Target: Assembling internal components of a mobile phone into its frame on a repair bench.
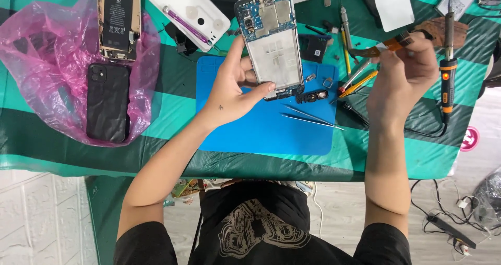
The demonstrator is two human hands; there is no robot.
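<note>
My left hand (232, 90) grips an opened phone (271, 40) by its lower left edge, holding it upright over the blue work mat (245, 129). The phone's back is off, showing a blue circuit board on top and a bare white frame below. My right hand (402, 72) is raised to the right of the mat and pinches a thin orange and brown flex ribbon (383, 48) between its fingertips. Metal tweezers (310, 118) lie on the mat just under the phone. A small dark part (312, 95) sits at the phone's lower end.
A pink plastic bag (47, 61) on the left holds a black phone (108, 102) and an opened phone with battery (118, 20). A white back cover (185, 12) lies behind. A soldering iron (448, 67), screwdrivers and yellow tools (357, 85) lie on the right of the green table cover.
</note>
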